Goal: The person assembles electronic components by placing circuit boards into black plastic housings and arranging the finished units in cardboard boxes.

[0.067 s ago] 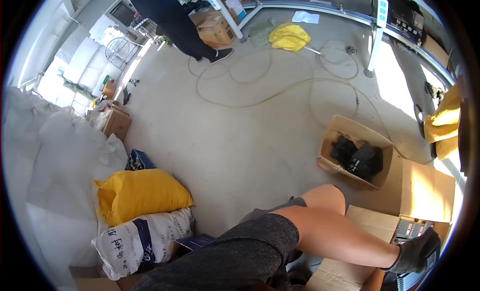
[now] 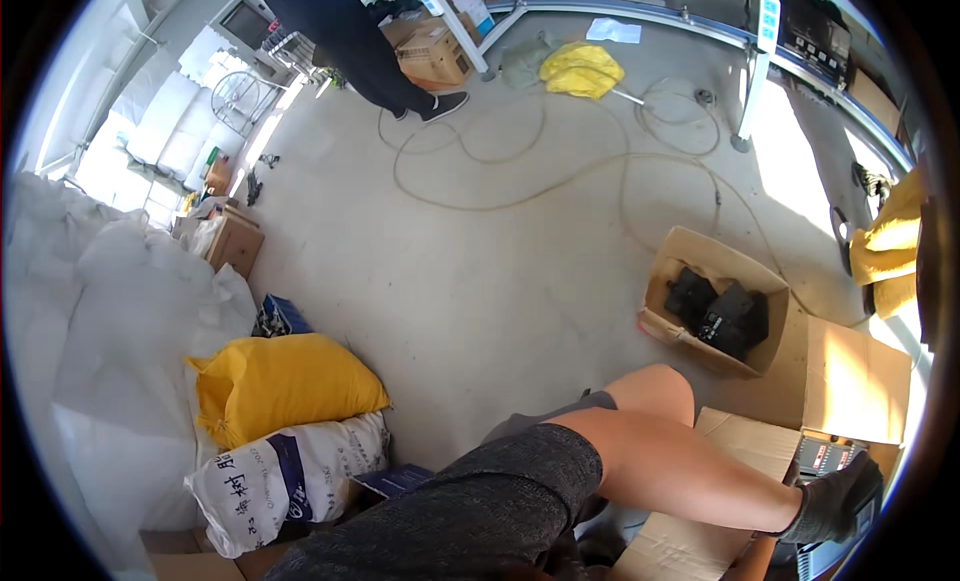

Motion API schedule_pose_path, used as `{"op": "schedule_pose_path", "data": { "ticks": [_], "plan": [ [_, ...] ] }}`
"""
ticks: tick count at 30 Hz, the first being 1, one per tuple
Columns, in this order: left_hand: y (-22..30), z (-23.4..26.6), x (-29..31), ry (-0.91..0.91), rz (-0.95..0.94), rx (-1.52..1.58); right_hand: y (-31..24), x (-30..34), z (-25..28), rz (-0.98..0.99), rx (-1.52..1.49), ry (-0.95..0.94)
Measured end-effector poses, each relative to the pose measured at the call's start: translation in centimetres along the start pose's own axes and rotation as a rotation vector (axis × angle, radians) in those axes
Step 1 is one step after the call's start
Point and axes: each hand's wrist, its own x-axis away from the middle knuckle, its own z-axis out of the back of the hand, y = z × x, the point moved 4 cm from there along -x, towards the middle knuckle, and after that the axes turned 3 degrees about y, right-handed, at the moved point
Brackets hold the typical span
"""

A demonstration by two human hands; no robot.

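My left hand point(image 2: 842, 496), in a dark knitted glove, reaches to the far right over an opened cardboard box point(image 2: 855, 381). Its fingers bend down round a dark piece with a pale bluish face at the box's right side; what this is I cannot make out. Inside the box, beside the hand, lie dark parts point(image 2: 830, 455) with small red marks. Bare skin of what looks like my other arm point(image 2: 755, 559) shows at the lower edge, beneath the left forearm. My right hand itself is hidden.
A smaller cardboard box point(image 2: 665, 316) with black parts point(image 2: 735, 321) stands beyond my knee point(image 2: 655, 393). At left lie a yellow sack point(image 2: 290, 386), a white sack point(image 2: 260, 491) and big white bags point(image 2: 120, 331). A hose point(image 2: 480, 209) crosses the floor; a person point(image 2: 350, 41) stands farther off.
The view has shifted very slightly. My left hand stays at the box, and nothing else has visibly moved.
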Motion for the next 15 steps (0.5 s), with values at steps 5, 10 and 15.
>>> {"op": "schedule_pose_path", "data": {
  "ticks": [5, 10, 15],
  "plan": [
    [-0.4, -0.2, -0.9, 0.077, -0.136, -0.09, 0.3, 2.4, 8.8, 0.049, -0.401, 0.09],
    [-1.5, 5.6, -0.1, 0.099, -0.174, 0.28, -16.9, 10.8, 15.5, 0.426, -0.809, 0.183],
    [-0.5, 4.3, 2.4, 0.014, 0.036, 0.207, -27.1, 16.8, 16.9, 0.763, -0.148, 0.337]
  ]
}}
